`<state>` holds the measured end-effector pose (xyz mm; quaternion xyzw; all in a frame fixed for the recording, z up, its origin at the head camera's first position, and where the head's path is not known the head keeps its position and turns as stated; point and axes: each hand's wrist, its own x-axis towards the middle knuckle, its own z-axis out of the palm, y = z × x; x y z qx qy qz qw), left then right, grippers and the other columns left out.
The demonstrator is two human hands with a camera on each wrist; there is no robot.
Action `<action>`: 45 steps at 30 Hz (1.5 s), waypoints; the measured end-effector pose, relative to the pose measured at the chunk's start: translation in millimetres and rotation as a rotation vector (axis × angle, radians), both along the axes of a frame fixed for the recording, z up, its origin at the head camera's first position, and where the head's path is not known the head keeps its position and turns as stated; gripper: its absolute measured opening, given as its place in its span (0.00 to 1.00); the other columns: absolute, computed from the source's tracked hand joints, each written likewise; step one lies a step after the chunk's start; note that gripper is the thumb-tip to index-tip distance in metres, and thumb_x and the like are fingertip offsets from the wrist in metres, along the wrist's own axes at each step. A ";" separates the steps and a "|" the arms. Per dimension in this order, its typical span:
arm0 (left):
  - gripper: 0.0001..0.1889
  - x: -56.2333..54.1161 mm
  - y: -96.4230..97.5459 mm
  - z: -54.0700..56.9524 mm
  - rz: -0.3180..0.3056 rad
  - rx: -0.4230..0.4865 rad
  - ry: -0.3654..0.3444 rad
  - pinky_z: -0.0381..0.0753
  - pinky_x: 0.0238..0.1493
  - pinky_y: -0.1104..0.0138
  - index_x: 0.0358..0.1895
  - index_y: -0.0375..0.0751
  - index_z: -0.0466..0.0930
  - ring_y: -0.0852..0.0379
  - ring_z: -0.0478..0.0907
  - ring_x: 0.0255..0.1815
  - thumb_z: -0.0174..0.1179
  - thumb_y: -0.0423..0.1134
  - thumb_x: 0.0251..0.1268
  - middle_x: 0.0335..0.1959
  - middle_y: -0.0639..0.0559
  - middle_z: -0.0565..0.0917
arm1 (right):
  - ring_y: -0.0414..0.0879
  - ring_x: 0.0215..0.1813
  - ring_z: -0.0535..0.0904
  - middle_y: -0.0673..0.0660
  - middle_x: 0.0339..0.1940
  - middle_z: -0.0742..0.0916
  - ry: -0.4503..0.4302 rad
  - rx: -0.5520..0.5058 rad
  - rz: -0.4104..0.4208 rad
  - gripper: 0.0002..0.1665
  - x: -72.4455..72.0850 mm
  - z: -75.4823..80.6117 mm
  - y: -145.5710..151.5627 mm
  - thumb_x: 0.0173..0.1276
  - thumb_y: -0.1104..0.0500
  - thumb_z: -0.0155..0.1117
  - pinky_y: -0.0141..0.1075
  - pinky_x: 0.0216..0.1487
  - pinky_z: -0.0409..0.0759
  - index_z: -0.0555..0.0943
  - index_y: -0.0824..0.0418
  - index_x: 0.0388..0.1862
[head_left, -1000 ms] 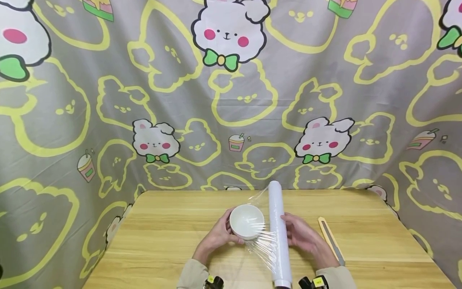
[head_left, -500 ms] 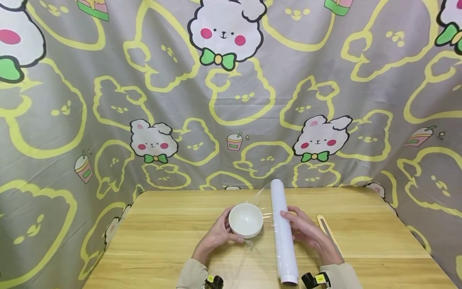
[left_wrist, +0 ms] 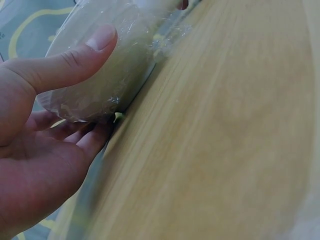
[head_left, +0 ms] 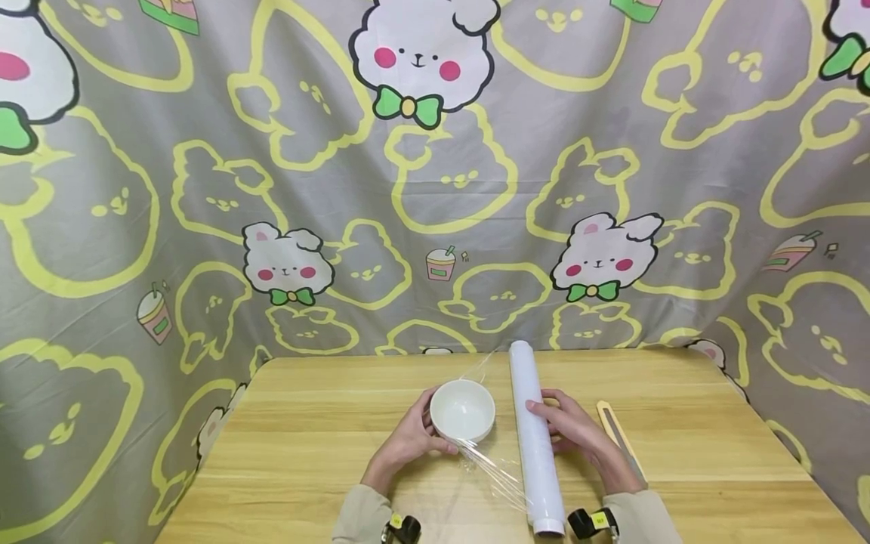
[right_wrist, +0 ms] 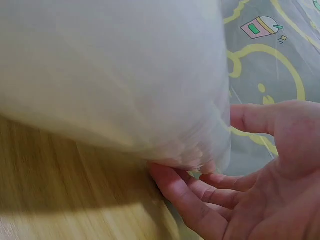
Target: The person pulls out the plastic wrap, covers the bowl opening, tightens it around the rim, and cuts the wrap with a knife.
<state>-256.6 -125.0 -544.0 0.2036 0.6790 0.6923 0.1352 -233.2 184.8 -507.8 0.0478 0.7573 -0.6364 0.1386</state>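
Head view: hands (head_left: 408,437) (head_left: 578,431) grip upright white bowl (head_left: 463,410) and roll (head_left: 537,446), clear film (head_left: 491,464) between.

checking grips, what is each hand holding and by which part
Left hand: round white bowl, by its outer side. Right hand: white cylindrical plastic-film roll, near its middle.

One bowl (head_left: 463,410), one roll (head_left: 537,442), one cutter (head_left: 617,432)

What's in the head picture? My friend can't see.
A left hand holds a white bowl, a right hand a roll of plastic wrap, with clear film stretching between. A yellow cutter lies on the wooden table.
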 end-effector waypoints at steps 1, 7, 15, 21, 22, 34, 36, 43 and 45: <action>0.58 -0.2 0.0 0.1 0.001 -0.002 -0.004 0.74 0.69 0.61 0.78 0.29 0.53 0.33 0.64 0.74 0.75 0.13 0.38 0.74 0.30 0.63 | 0.53 0.37 0.85 0.66 0.43 0.85 0.003 0.012 -0.002 0.38 -0.2 -0.2 -0.1 0.76 0.48 0.62 0.46 0.30 0.86 0.62 0.70 0.72; 0.57 -1.6 -0.1 0.7 0.004 -0.010 -0.017 0.74 0.69 0.61 0.78 0.31 0.53 0.34 0.64 0.74 0.76 0.14 0.39 0.75 0.31 0.63 | 0.53 0.38 0.85 0.68 0.47 0.83 0.040 0.046 0.003 0.38 -0.9 -0.3 1.0 0.76 0.49 0.63 0.47 0.31 0.87 0.63 0.72 0.72; 0.58 -2.4 1.4 1.1 -0.003 -0.018 -0.009 0.74 0.68 0.60 0.78 0.30 0.52 0.32 0.63 0.75 0.75 0.13 0.40 0.75 0.29 0.62 | 0.54 0.42 0.84 0.70 0.52 0.81 0.066 0.059 0.008 0.39 -2.1 0.5 1.0 0.77 0.50 0.62 0.51 0.34 0.88 0.61 0.74 0.73; 0.58 -2.3 2.0 1.6 0.001 -0.014 -0.018 0.74 0.69 0.59 0.78 0.30 0.52 0.32 0.64 0.74 0.74 0.12 0.38 0.74 0.30 0.63 | 0.55 0.42 0.83 0.69 0.48 0.80 0.070 0.084 -0.017 0.38 -1.8 1.5 -0.2 0.76 0.52 0.64 0.51 0.33 0.88 0.63 0.75 0.72; 0.58 -2.5 1.8 1.3 0.001 -0.017 -0.017 0.74 0.69 0.59 0.78 0.30 0.52 0.32 0.64 0.74 0.74 0.12 0.38 0.74 0.30 0.63 | 0.55 0.43 0.82 0.68 0.48 0.80 0.072 0.092 -0.019 0.38 -1.6 2.0 -0.3 0.75 0.52 0.65 0.51 0.34 0.88 0.64 0.75 0.72; 0.58 -1.9 -0.9 2.0 -0.004 -0.017 -0.010 0.75 0.68 0.61 0.78 0.30 0.52 0.32 0.63 0.74 0.75 0.13 0.39 0.74 0.29 0.62 | 0.54 0.42 0.83 0.67 0.45 0.82 0.072 0.131 -0.004 0.36 -5.4 -0.3 -1.3 0.74 0.53 0.67 0.51 0.35 0.89 0.68 0.76 0.69; 0.58 -2.1 -0.8 1.3 -0.006 -0.018 -0.004 0.75 0.68 0.61 0.78 0.30 0.52 0.32 0.64 0.74 0.75 0.13 0.38 0.74 0.29 0.62 | 0.54 0.42 0.83 0.67 0.45 0.82 0.070 0.135 -0.004 0.36 -5.2 -0.2 -0.9 0.73 0.53 0.67 0.51 0.35 0.89 0.68 0.76 0.68; 0.59 -2.5 -0.6 0.2 -0.004 -0.023 0.015 0.75 0.67 0.61 0.78 0.30 0.52 0.33 0.65 0.74 0.76 0.13 0.37 0.74 0.29 0.64 | 0.53 0.41 0.83 0.67 0.46 0.82 0.063 0.138 -0.002 0.36 -3.9 1.2 -0.1 0.73 0.52 0.68 0.50 0.34 0.89 0.69 0.75 0.68; 0.59 -2.7 -0.5 0.3 0.000 -0.020 0.005 0.75 0.68 0.62 0.78 0.31 0.53 0.34 0.65 0.74 0.75 0.13 0.37 0.74 0.30 0.64 | 0.53 0.40 0.83 0.67 0.46 0.82 0.064 0.139 0.000 0.37 -4.1 1.2 -0.1 0.72 0.52 0.68 0.50 0.34 0.89 0.69 0.75 0.68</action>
